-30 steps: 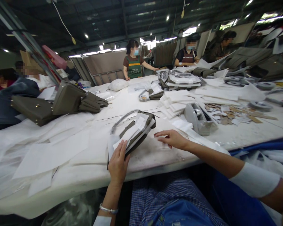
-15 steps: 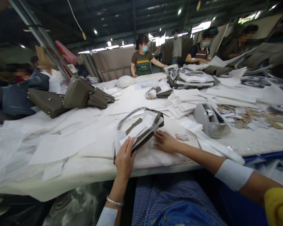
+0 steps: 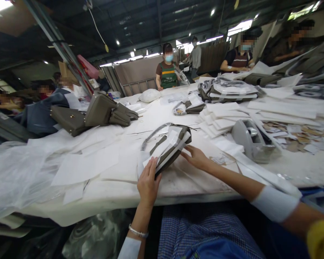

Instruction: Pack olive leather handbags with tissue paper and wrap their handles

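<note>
A dark olive handbag (image 3: 169,153) lies slanted on the white-covered table in front of me, with white paper and clear wrap over its upper face. Its wrapped handle (image 3: 153,133) arcs away on the far left side. My left hand (image 3: 149,181) holds the near left end, fingers laid over the paper and closed on the edge. At the right edge, my right hand (image 3: 196,157) grips the bag's side with its fingertips partly hidden behind it. Clear plastic and small tags on a cord (image 3: 221,160) lie by my right wrist.
A grey tape dispenser (image 3: 250,138) stands to the right, near stacked white sheets (image 3: 221,115) and scattered paper scraps (image 3: 299,135). More olive bags (image 3: 98,111) are at the left. Wrapped bags (image 3: 229,90) are piled farther back. A co-worker (image 3: 167,73) stands across the table.
My right hand has risen from the tabletop plastic to the bag's right edge. My left hand stays on its end. The view has shifted left, and the co-worker opposite has drawn an arm in.
</note>
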Motion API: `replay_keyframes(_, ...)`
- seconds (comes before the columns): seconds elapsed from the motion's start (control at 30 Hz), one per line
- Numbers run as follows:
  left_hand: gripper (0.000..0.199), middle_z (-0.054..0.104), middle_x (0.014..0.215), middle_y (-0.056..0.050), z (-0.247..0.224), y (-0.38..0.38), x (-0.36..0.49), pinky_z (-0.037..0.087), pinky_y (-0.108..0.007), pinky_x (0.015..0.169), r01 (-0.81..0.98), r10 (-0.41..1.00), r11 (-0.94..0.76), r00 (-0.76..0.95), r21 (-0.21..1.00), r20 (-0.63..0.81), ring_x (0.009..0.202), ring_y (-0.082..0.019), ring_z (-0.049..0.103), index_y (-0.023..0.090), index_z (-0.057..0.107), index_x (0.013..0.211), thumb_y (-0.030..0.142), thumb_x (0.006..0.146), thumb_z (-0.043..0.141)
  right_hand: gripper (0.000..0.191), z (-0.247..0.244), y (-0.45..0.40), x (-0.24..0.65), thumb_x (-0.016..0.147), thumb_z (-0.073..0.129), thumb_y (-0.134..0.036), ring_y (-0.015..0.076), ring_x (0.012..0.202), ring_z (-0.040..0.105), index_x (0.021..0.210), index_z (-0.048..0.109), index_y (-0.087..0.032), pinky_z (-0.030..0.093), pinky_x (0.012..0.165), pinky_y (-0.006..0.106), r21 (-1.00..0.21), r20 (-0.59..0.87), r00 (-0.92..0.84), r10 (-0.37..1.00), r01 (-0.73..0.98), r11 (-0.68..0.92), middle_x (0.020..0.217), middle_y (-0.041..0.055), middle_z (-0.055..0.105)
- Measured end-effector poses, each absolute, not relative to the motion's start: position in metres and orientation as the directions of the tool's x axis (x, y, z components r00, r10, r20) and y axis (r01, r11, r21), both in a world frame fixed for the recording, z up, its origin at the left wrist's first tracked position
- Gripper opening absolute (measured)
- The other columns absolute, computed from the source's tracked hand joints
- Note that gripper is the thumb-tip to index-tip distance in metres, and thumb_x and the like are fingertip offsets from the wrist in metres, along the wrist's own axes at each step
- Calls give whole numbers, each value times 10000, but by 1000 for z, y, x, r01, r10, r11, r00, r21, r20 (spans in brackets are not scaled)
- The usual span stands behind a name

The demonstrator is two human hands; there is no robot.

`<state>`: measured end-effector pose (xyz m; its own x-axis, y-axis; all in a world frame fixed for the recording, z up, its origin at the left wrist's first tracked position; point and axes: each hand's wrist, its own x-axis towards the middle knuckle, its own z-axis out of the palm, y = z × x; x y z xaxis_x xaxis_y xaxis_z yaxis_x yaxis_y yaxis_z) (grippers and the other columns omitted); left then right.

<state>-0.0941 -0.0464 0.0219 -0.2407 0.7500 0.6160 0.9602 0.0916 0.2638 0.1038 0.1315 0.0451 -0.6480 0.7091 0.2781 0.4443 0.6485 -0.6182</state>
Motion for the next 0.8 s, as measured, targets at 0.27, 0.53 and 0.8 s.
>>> replay_keyframes(0.27,762,501,1469,-27,34,-42,-95,450,-322,1057,959,770,87,-237,271,592,1302,-219,518,287,320,1507,134,845,663,599,16,58,143,921,528,-359,215,856,676,1479,403,-180,541,847,393,-874,17,-667,745,353,335,954,74,722)
replay_keyframes(0.53,679,597,1374,-36,62,-34,-101,532,-314,932,964,755,148,-253,219,605,1162,-240,629,266,419,1455,201,835,688,574,23,60,156,906,583,-371,312,1240,550,1440,473,-194,431,1064,488,-596,290,-657,696,445,668,1374,155,568)
replay_keyframes(0.8,582,551,1423,-34,84,-35,-69,454,-306,1063,994,699,-94,20,63,715,1270,-203,554,273,440,1446,183,896,609,567,-3,51,142,940,548,-465,337,1416,352,1419,506,-164,275,1156,575,-361,275,-869,411,302,882,1494,178,441)
